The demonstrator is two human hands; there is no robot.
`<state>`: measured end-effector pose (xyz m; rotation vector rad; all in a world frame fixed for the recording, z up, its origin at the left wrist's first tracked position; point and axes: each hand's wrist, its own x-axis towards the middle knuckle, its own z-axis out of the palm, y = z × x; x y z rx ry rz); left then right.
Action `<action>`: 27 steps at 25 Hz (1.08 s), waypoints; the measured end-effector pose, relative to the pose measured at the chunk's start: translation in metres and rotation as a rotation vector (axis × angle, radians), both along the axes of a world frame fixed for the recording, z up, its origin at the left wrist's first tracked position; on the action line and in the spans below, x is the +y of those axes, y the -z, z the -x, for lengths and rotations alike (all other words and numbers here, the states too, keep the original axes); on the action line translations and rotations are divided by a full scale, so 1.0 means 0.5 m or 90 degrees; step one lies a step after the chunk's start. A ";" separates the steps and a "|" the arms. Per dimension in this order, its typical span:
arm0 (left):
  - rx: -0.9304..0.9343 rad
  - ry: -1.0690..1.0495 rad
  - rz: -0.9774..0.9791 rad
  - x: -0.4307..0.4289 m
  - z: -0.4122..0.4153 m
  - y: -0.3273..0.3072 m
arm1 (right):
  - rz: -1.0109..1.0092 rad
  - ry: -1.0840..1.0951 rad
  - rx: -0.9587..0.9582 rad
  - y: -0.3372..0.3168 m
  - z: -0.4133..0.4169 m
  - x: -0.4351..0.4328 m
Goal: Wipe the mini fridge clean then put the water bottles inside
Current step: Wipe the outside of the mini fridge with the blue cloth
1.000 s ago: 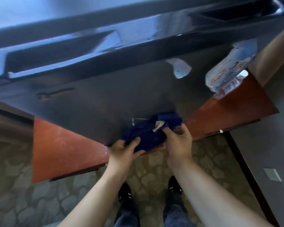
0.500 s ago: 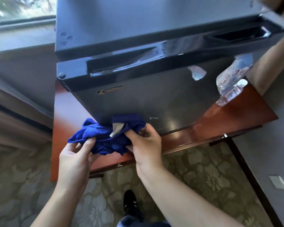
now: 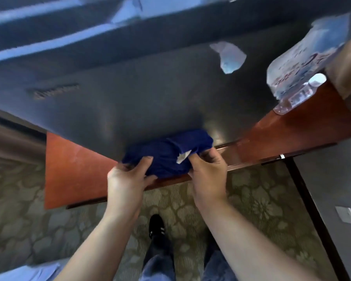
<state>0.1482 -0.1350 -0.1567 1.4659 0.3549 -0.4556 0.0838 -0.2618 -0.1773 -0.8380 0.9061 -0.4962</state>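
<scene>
Head view. A red-brown surface (image 3: 75,169) carried the dark mini fridge (image 3: 150,94), its door logo blurred. The left hand (image 3: 126,183) gripped the left end of a bunched blue cloth (image 3: 166,157), fingers curled round it. The cloth was pressed against the door's lower edge. The right hand (image 3: 209,175) pinched the cloth's right end beside a white tag, fingers clenched on the fabric. Further right, a pale scrap (image 3: 230,57) clung to the door. The wrapped water bottles (image 3: 304,63) sat on the surface just beside the fridge, outside it. Below lay patterned carpet (image 3: 251,209) and a black shoe (image 3: 156,226).
</scene>
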 end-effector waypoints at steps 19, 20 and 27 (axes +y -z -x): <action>0.036 0.079 0.035 -0.166 0.039 -0.143 | -0.038 0.006 -0.036 -0.146 0.083 -0.191; 0.004 0.071 0.038 -0.156 0.043 -0.179 | -0.021 -0.013 -0.067 -0.185 0.087 -0.184; -0.384 0.015 -0.048 -0.011 0.018 -0.395 | 0.178 -0.225 -0.161 -0.352 0.067 -0.064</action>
